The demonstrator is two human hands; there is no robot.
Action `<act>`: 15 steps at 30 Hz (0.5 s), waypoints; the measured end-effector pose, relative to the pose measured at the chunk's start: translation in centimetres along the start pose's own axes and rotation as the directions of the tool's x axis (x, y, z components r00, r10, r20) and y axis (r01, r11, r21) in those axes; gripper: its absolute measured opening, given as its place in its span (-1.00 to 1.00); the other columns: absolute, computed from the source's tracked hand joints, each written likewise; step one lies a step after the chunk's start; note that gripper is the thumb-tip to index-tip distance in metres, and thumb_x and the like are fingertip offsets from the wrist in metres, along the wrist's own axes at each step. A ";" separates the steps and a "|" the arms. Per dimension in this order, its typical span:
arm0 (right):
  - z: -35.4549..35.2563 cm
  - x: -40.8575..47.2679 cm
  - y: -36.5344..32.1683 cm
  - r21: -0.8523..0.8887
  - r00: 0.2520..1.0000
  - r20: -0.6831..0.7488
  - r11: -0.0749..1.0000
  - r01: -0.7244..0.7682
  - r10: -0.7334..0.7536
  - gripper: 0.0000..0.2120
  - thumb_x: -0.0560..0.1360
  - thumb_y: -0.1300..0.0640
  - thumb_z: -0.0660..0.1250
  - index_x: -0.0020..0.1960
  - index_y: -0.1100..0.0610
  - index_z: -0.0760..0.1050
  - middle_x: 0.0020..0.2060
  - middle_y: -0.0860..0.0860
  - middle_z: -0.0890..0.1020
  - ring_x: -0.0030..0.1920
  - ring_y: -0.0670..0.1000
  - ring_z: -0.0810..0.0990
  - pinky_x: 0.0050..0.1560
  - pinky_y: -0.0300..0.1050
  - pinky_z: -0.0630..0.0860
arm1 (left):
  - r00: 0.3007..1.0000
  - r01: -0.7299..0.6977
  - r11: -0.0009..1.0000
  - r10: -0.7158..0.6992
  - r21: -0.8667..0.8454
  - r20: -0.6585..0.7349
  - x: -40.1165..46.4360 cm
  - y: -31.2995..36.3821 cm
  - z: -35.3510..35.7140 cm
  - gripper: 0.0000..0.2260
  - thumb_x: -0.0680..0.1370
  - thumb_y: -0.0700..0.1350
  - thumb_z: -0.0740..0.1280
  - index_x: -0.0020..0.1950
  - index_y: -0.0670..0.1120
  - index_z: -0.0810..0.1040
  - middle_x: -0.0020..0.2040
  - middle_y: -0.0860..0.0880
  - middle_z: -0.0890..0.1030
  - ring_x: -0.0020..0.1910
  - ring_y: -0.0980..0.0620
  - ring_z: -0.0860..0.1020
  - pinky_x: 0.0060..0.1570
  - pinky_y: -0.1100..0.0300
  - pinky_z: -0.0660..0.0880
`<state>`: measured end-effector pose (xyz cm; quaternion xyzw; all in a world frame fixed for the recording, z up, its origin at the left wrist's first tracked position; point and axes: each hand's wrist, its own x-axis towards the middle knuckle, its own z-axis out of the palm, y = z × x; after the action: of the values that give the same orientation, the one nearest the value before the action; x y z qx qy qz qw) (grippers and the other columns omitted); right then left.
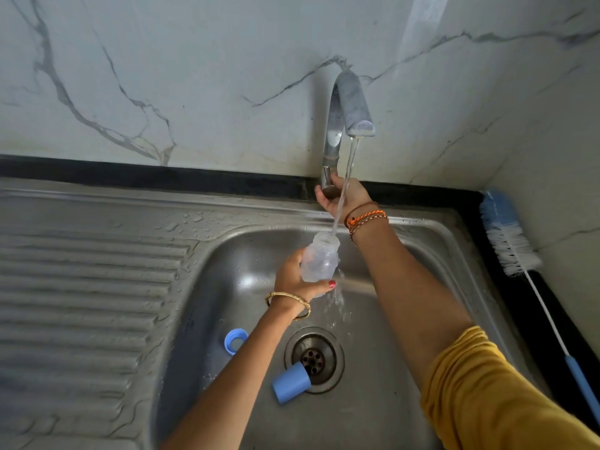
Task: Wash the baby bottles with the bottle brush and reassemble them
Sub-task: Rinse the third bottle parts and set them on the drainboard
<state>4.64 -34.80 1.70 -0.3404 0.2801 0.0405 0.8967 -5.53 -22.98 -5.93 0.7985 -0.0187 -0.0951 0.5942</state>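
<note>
From my head camera, looking down: my left hand (297,280) is wrapped around the clear baby bottle (319,258), fingers curled behind it and thumb across its base, holding it tilted over the sink basin (383,414) with its open threaded neck up toward the tap. Water (349,172) runs in a thin stream from the tap spout (355,107), meets the bottle's mouth and spills off the bottle's lower end, splashing above the drain (314,359).

My right hand (339,198) is up at the back of the sink, fingers cupped around the tap's chrome knob (328,185), gripping it. Orange and brown thread bands (365,219) sit on that wrist, a gold bangle (289,303) on the left one, and a mustard-yellow sleeve (493,394) covers my right upper arm.

Down in the basin, a blue bottle cap (290,381) lies on its side, its end touching the drain's rim. A blue screw ring (235,341) lies left of the drain, apart from the cap.

The bottle brush (509,241) lies on the black counter edge (548,336) right of the sink, white and blue bristles toward the wall, blue handle toward me. The ribbed drainboard (84,287) stretches off to the left, water beads near its back edge.
</note>
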 end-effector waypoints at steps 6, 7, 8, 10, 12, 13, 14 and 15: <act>-0.1 0.0 -0.1 0.021 1.000 -0.007 1.000 -0.018 0.018 -0.87 0.53 0.24 0.27 -0.18 0.25 0.42 -0.09 0.18 0.46 0.22 0.12 0.46 -0.30 -0.13 0.60 | 1.000 -0.002 1.000 0.002 0.001 -0.009 0.2 -0.3 0.2 -0.49 0.25 -0.29 0.55 0.15 -0.14 0.48 0.03 -0.07 0.56 0.06 -0.08 0.54 0.07 0.09 0.51; 0.0 0.0 0.0 0.026 1.000 -0.015 0.999 -0.019 0.019 -0.87 0.53 0.24 0.27 -0.18 0.26 0.42 -0.05 0.18 0.46 0.27 0.13 0.44 -0.23 -0.13 0.61 | 1.000 0.000 1.000 0.000 0.002 -0.014 0.2 -0.4 0.2 -0.49 0.25 -0.28 0.56 0.15 -0.13 0.48 0.04 -0.09 0.57 0.07 -0.09 0.54 0.08 0.06 0.51; 0.1 0.0 0.0 0.033 1.000 -0.022 0.999 -0.019 0.020 -0.86 0.53 0.25 0.27 -0.19 0.25 0.41 -0.06 0.18 0.45 0.29 0.13 0.42 -0.16 -0.12 0.61 | 1.000 0.003 1.000 -0.003 0.002 -0.018 0.2 -0.4 0.2 -0.49 0.25 -0.28 0.56 0.14 -0.13 0.48 0.06 -0.11 0.58 0.07 -0.10 0.55 0.09 0.03 0.51; 0.2 -0.1 0.2 0.039 0.999 -0.029 0.999 -0.015 0.016 -0.85 0.53 0.24 0.27 -0.20 0.25 0.41 -0.09 0.18 0.45 0.30 0.14 0.42 -0.18 -0.13 0.60 | 1.000 0.005 1.000 -0.005 -0.005 -0.021 0.3 -0.3 0.1 -0.49 0.26 -0.27 0.55 0.15 -0.13 0.48 0.08 -0.11 0.58 0.08 -0.09 0.54 0.11 0.02 0.50; 0.3 -0.3 0.3 0.033 0.999 -0.034 0.999 -0.007 0.008 -0.85 0.53 0.24 0.27 -0.20 0.25 0.41 0.03 0.20 0.45 0.30 0.15 0.41 -0.29 -0.16 0.60 | 1.000 0.001 1.000 -0.001 -0.010 -0.021 0.4 -0.3 0.0 -0.49 0.26 -0.28 0.55 0.16 -0.13 0.48 0.08 -0.11 0.58 0.08 -0.08 0.54 0.11 0.03 0.50; 0.3 -0.3 0.3 0.026 0.999 -0.038 1.000 -0.004 0.005 -0.85 0.53 0.24 0.28 -0.20 0.25 0.41 0.09 0.21 0.42 0.30 0.15 0.41 -0.28 -0.16 0.60 | 1.000 -0.003 1.000 0.003 -0.009 -0.021 0.4 -0.3 0.0 -0.49 0.26 -0.28 0.55 0.16 -0.13 0.48 0.09 -0.11 0.58 0.08 -0.08 0.54 0.10 0.04 0.50; 0.4 -0.4 0.3 0.021 0.999 -0.044 1.000 -0.002 0.003 -0.85 0.53 0.24 0.28 -0.20 0.25 0.41 0.10 0.21 0.40 0.30 0.16 0.40 -0.26 -0.16 0.60 | 1.000 -0.006 1.000 0.006 -0.007 -0.021 0.5 -0.3 0.0 -0.49 0.26 -0.27 0.55 0.16 -0.13 0.48 0.09 -0.11 0.58 0.08 -0.08 0.54 0.10 0.04 0.51; 0.4 -0.5 0.3 0.018 0.999 -0.051 1.000 0.002 -0.001 -0.85 0.53 0.24 0.28 -0.20 0.24 0.41 0.09 0.21 0.39 0.31 0.16 0.40 -0.31 -0.17 0.60 | 1.000 -0.008 1.000 0.007 -0.006 -0.021 0.5 -0.3 0.0 -0.49 0.26 -0.27 0.55 0.16 -0.12 0.48 0.09 -0.11 0.58 0.08 -0.08 0.54 0.10 0.03 0.51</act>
<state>4.39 -34.26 2.04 -0.3335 0.3029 0.0286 0.8923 -5.09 -22.92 -6.26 0.7976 -0.0152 -0.0846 0.5970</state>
